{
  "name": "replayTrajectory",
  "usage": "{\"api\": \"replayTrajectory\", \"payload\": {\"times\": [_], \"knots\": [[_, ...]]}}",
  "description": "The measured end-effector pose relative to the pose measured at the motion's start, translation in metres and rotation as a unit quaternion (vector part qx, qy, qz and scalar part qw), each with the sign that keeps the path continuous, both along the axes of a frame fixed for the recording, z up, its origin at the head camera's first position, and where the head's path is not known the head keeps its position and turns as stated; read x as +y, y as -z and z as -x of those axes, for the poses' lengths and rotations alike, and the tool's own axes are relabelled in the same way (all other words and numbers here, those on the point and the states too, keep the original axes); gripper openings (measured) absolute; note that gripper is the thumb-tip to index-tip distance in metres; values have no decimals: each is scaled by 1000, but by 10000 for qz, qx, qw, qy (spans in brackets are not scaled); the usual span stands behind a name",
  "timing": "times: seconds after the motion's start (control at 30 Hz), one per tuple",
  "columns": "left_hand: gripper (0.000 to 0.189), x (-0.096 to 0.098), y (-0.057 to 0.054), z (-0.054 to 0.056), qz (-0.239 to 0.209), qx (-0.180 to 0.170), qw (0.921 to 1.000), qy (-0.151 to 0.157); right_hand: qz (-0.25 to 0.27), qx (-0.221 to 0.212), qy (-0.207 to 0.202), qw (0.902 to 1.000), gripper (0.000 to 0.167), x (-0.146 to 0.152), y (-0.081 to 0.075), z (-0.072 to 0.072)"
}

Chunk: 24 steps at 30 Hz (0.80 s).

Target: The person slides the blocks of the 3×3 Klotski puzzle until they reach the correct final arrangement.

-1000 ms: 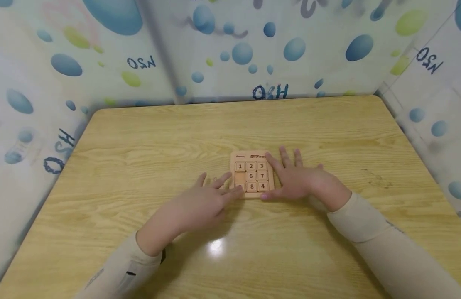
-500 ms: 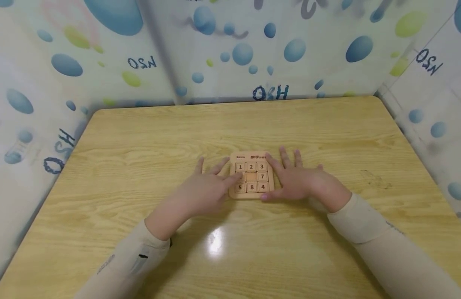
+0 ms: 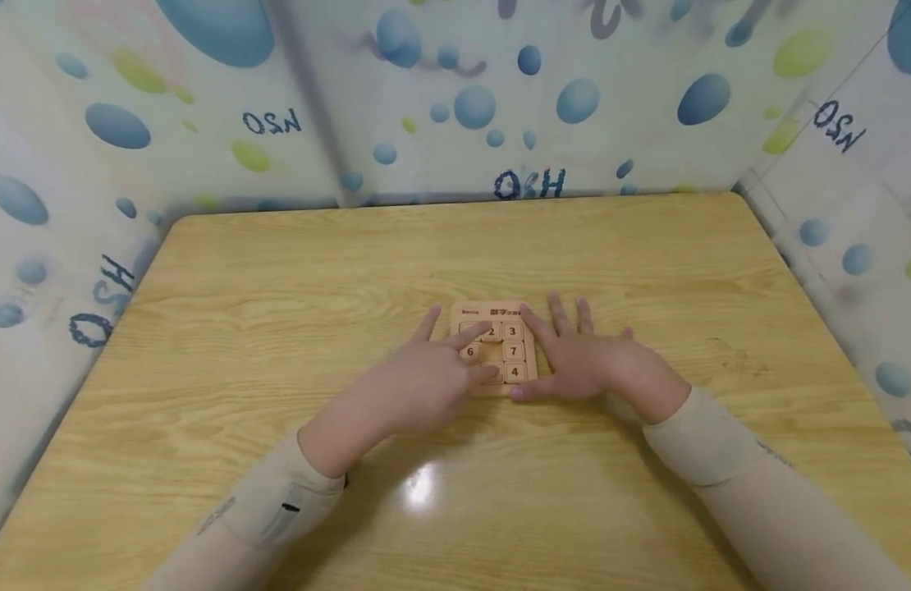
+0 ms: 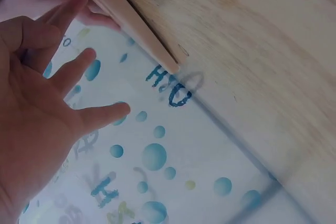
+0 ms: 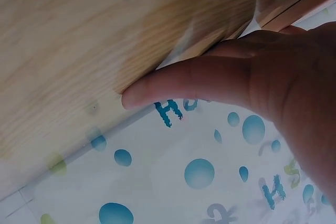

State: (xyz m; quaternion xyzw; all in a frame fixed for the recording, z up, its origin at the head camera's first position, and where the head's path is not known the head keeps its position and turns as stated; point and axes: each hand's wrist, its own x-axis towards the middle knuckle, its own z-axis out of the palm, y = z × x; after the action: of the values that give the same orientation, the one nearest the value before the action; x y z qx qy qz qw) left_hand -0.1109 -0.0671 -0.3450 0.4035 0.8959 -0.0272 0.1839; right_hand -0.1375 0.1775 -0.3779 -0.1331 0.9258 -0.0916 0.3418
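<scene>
A wooden number slide puzzle (image 3: 531,355) lies flat on the table, its tiles showing 2, 3, 6, 7 and 4. The vacant slot is in the middle, beside tile 6 (image 3: 469,351) and tile 7 (image 3: 513,351). My left hand (image 3: 414,386) reaches over from the left, fingers spread. One finger covers the top-left tile and part of 2; a lower digit rests on the bottom-middle tile, hiding its number. Along the right edge, my right hand (image 3: 584,361) steadies the puzzle, with straight digits at its upper and lower corners. In the left wrist view, the puzzle (image 4: 134,22) appears edge-on.
The wood-grain table (image 3: 315,271) stretches out around the puzzle on all sides. Behind it and at both sides stand white walls (image 3: 315,66) printed with blue and green bubbles. A light reflection shines on the tabletop near the front.
Tile 6 has slid left from the middle into the left column, leaving the middle slot vacant. My left hand moved from the left column rightward over the puzzle. The right hand stays in place.
</scene>
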Motion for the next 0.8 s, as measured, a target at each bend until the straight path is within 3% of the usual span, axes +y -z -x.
{"api": "replayTrajectory", "payload": {"times": [0.17, 0.43, 0.67, 0.8], "knots": [[57, -2, 0, -3, -126, 15, 9999, -29, -28, 10, 10, 10000, 129, -3, -3, 1], [72, 7, 16, 7, 165, -27, 9997, -166, 29, -35, -18, 10000, 129, -2, 0, 0], [64, -9, 9, 4, 557, 130, 9965, -607, -3, -26, -19, 10000, 129, -3, -1, -1], [67, -8, 3, -5, 541, 20, 9977, -411, -11, -4, -28, 10000, 129, -3, -2, -1]]}}
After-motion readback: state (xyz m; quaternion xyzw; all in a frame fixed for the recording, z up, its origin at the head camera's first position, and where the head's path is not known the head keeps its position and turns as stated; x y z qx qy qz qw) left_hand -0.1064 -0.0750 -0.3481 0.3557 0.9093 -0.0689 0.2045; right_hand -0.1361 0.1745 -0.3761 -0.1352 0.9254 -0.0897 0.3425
